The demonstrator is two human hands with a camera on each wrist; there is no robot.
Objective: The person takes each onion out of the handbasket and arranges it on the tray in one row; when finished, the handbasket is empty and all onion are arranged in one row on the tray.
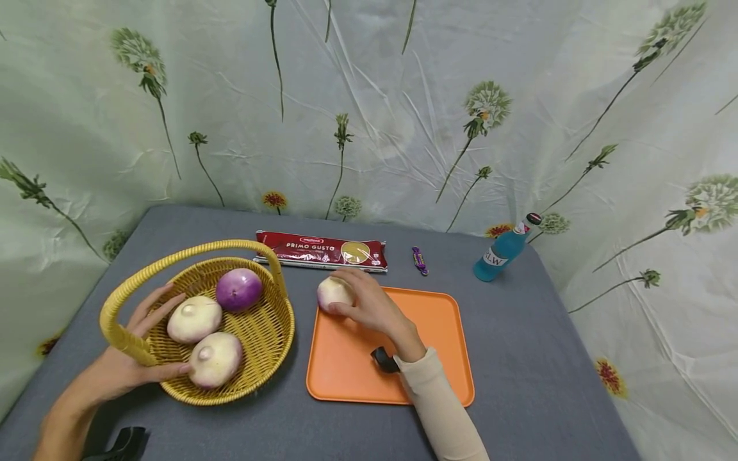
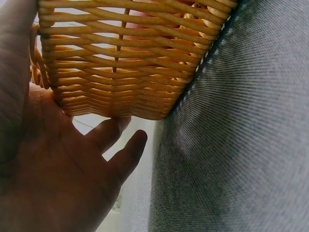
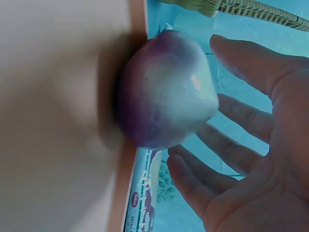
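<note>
On a grey-covered table, a person's right hand (image 1: 371,304) curves loosely around a pale purple-and-white turnip (image 1: 334,296) resting at the far left corner of an orange tray (image 1: 346,366); the thumb stands apart from it, and no firm grip shows. To the left, the left hand (image 1: 118,368), fingers spread and nearly straight, steadies the left side of a yellow wicker basket (image 1: 262,342) holding three more turnips (image 1: 195,319). The step appears to be handling one turnip at the tray; whether setting down or picking up, I cannot tell. Next calls for either lifting the fingers away without rolling it, or closing them securely.
</note>
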